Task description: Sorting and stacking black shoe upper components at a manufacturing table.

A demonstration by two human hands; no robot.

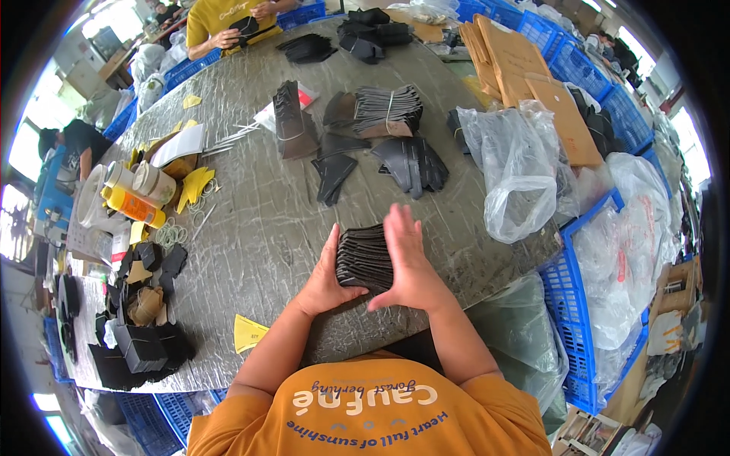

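Nearest to the body, a yellow card [248, 334] lies on the table [266, 235] beside the left forearm; if this arm swings outward, the card could be dragged away.

A little farther, the black stack [363, 258] is on the table between the 2 hands. The left hand [322, 280] is half open and curved, its fingers along the left side and its thumb at the near edge. The right hand [411, 266] is wide open, fingers stretched, at the right side; how firmly it presses, I cannot tell. I see no band around the stack, so with uneven pressure from 1 side its layers could slip or fan out.

Beyond it lie loose pieces [411, 163]; if the stack were pushed forward, the 2 groups could mix. To the right, the soft bag [511, 163] could catch on a careless forearm. Farther still, 1 bundle [388, 110] has a band, which probably keeps it safer.
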